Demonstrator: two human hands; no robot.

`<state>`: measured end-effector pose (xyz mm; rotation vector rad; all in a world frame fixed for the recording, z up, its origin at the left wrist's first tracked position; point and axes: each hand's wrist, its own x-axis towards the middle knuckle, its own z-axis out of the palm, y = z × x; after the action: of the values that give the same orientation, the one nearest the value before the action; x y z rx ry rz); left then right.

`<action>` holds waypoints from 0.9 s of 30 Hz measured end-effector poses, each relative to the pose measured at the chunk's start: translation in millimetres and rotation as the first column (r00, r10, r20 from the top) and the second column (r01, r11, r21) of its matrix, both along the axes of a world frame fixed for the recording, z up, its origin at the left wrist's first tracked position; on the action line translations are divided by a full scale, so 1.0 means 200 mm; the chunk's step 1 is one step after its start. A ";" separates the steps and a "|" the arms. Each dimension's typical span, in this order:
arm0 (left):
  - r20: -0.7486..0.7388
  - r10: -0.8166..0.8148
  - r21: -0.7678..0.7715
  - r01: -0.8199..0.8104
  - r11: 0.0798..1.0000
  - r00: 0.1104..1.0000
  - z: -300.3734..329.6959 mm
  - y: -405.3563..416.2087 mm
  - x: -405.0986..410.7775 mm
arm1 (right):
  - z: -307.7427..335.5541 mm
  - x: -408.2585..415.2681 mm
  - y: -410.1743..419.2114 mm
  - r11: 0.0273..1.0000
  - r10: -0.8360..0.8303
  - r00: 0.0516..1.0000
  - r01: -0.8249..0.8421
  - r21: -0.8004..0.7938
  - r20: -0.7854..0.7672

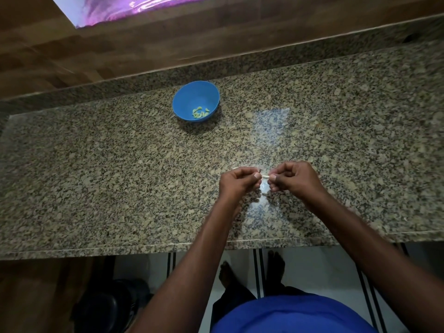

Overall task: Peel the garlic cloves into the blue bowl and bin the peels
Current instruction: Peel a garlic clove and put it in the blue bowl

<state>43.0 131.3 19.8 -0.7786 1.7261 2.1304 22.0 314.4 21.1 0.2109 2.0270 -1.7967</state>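
A blue bowl [195, 101] stands on the granite counter [120, 176], far from the front edge, with several peeled pale-green garlic cloves [200, 112] in its bottom. Closer to me, over the counter's middle, my left hand [236, 182] and my right hand [294, 177] face each other with curled fingers. Between their fingertips they pinch one small whitish garlic clove [265, 176], each hand on one end. Pale bits of peel [263, 189] lie on the counter just under the hands, partly hidden by the fingers.
A wooden wall panel [96, 56] runs behind the counter. A dark round bin [108, 306] stands on the floor below the counter's front edge at left. My bare feet [252, 272] are on the white tiled floor.
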 end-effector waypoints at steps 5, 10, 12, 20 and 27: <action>-0.086 -0.152 -0.492 0.091 0.866 0.985 -0.04 -0.01 0.01 | -0.02 0.01 -0.02 0.993 -0.013 0.995 0.024 0.119 -0.095; -0.050 -0.297 -0.588 0.212 0.780 0.954 -0.05 0.01 -0.01 | -0.03 0.02 -0.03 0.985 -0.062 0.987 0.084 0.152 -0.147; -0.038 -0.282 -0.504 0.225 0.834 0.959 -0.04 0.01 0.00 | -0.03 0.02 -0.04 0.983 -0.084 0.984 0.108 0.151 -0.159; -0.048 -0.095 -0.142 0.087 0.986 0.994 -0.01 0.05 0.03 | -0.03 0.04 -0.04 0.980 -0.097 0.974 0.130 0.150 -0.207; -0.072 -0.097 -0.047 0.094 0.994 0.993 0.02 0.06 0.01 | -0.01 0.04 -0.03 0.985 -0.165 0.981 0.169 0.027 -0.098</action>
<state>45.6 142.7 23.3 -0.6224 1.8148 2.0886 30.3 308.8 18.9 0.3207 2.1658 -1.9052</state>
